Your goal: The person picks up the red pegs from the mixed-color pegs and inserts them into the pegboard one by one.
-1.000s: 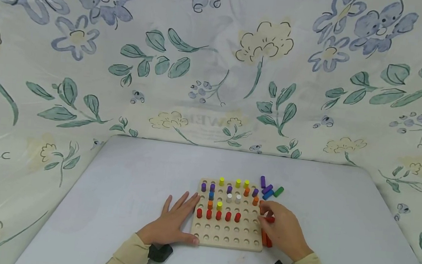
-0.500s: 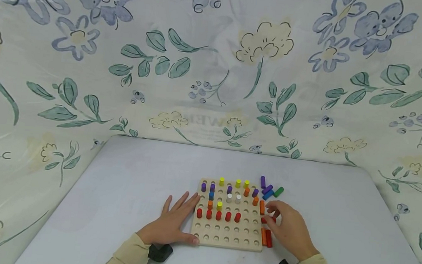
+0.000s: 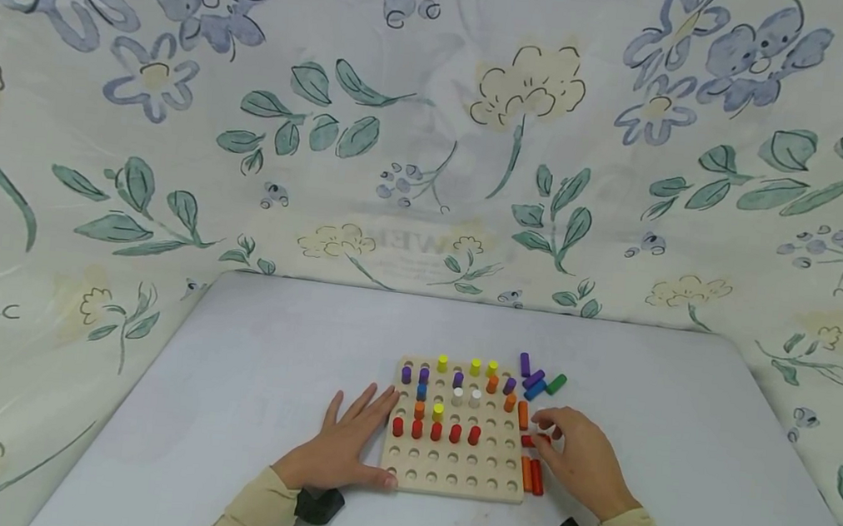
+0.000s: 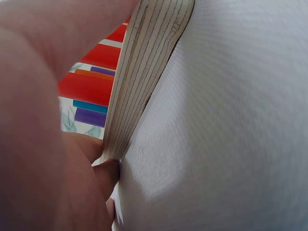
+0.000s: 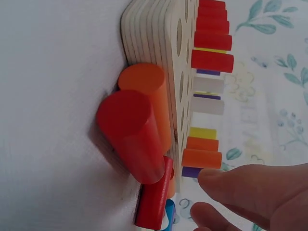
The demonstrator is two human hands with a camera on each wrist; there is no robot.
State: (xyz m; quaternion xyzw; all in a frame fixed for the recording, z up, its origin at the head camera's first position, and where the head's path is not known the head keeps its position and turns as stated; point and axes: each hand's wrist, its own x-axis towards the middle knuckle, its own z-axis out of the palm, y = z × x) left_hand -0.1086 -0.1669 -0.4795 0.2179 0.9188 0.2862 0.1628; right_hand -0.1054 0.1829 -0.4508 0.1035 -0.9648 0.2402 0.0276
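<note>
A wooden pegboard point(image 3: 443, 465) lies on the white table with colored pegs standing in some holes, among them a row of red pegs point(image 3: 436, 431). My left hand point(image 3: 341, 448) rests spread along its left side, fingertips at the edge and thumb near the front corner. In the left wrist view the layered board edge point(image 4: 139, 72) runs beside that hand. My right hand point(image 3: 585, 461) hovers at the board's right side, fingers loosely bent, thumb over one end of a loose red peg point(image 3: 528, 441). In the right wrist view thumb point(image 5: 226, 185) and finger are apart from this peg point(image 5: 154, 204).
Along the board's right edge lie a loose orange peg point(image 3: 523, 416), then another orange peg point(image 3: 527, 474) beside a red peg point(image 3: 536, 478). Purple pegs point(image 3: 525, 364), a blue peg point(image 3: 535, 389) and a green peg point(image 3: 556, 383) lie off its far right corner. A flowered cloth point(image 3: 432, 147) hangs behind the table.
My right hand has drawn back a little to the right from the board edge, uncovering the loose orange and red pegs there. My left hand has stayed in place.
</note>
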